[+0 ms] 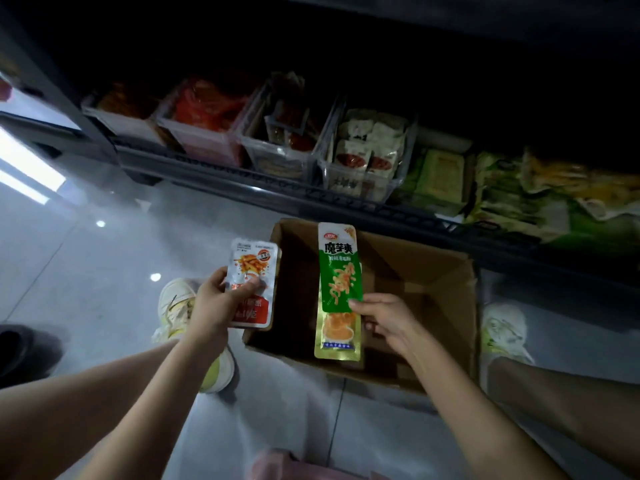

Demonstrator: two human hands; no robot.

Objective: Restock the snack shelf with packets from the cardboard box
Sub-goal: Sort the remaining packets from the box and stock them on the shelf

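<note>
**While both hands are loaded, the shelf waits**

As we join the play, two packets are up over the cardboard box (450, 289), which sits open on the floor in front of the snack shelf (277, 190). The left hand (211, 303) grips a red-and-white packet (254, 271), thumb across its face, fingers tucked behind, out over the box's left wall. The right hand (384, 320) pinches the long green packet (339, 271) at its right edge, about halfway down, and that is the one to watch!

It's a thin hold on a long, floppy pouch. A quick swing toward the shelf could twist it loose and drop it back into the box. There's sorting trouble too: the shelf is dark, its clear bins (360, 181) sit tight together, and a hurried drop could land in the wrong one. Green and yellow stock (519, 202) lies at the shelf's right end; I'd judge that the likelier home.

Orientation now: the green packet's long axis runs away from the person toward the shelf, printed title end leading, yellow base trailing. The red-and-white packet lies nearly parallel, top toward the shelf.
</note>
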